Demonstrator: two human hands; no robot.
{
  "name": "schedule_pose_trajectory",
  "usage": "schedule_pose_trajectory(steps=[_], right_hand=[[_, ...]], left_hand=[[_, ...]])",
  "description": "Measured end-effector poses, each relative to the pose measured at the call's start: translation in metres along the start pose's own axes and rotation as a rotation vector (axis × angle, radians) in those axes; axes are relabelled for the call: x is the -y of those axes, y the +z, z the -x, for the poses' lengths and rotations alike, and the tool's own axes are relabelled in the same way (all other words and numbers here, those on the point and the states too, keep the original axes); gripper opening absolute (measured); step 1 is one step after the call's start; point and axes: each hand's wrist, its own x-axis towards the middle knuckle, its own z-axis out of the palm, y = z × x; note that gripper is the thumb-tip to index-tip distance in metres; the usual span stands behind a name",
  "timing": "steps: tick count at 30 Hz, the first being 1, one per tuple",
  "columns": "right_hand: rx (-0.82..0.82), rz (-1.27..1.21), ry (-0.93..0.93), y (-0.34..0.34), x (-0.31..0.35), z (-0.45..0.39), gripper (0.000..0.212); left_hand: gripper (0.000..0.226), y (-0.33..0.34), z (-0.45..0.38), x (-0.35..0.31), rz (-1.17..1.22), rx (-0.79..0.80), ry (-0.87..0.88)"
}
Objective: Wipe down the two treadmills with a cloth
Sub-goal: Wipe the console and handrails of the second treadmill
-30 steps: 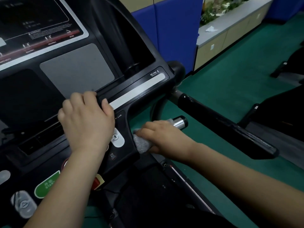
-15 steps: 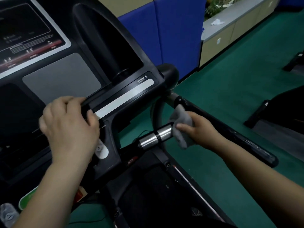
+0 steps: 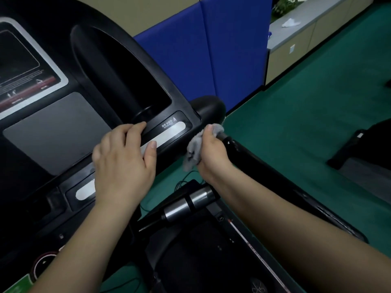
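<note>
1. right hand grips the grey cloth, fingers curled round it and pressing it against the top end of the black handrail, just below the rounded black cap at the console corner. a loose tail of cloth hangs from the inner side of the fist.
2. left hand rests on the treadmill console; fingers hook over the front lip of the recessed tray, thumb lies on the pale speed strip. it carries nothing; judged to be a brace.
3. cloth handling: soft, light, limp. it bunches in the fist and drapes wherever unsupported. judged best held as a wad in the palm, with a flat face wrapped partway round the rail so it follows the curve.
4. handrail: rigid, smooth, glossy. likely low friction, so the cloth should slide easily along it, but a firm squeeze is needed or the cloth slips in the palm instead of wiping.
5. loose tail could snag on the chrome grip bar below or the thin cable over the green floor.
6. progress: work is on this treadmill's right rail. a second dark machine stands well apart at right; whether it has been wiped cannot be told.
</note>
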Motion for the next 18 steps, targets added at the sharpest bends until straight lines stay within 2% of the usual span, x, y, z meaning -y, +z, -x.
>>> schedule_pose_trajectory(steps=[3,9,12,14,18], right_hand=[[0.043,0.287,-0.157,-0.004,-0.003,0.013,0.048],[0.249,0.369,-0.383,-0.023,-0.001,0.057,0.041],[0.293,0.414,-0.642,-0.036,0.007,0.064,0.05],[0.237,0.628,-0.85,-0.039,0.012,0.052,0.06],[0.239,1.256,-1.003,-0.036,0.001,0.0,0.072]], left_hand=[[0.048,0.0,0.0,-0.002,-0.008,0.006,-0.014],[0.047,0.001,0.001,-0.002,-0.013,-0.004,-0.019],[0.047,0.002,0.001,-0.002,-0.02,-0.006,-0.019],[0.048,0.002,0.0,-0.003,-0.024,-0.006,-0.021],[0.048,0.003,0.001,-0.002,-0.033,-0.016,-0.008]])
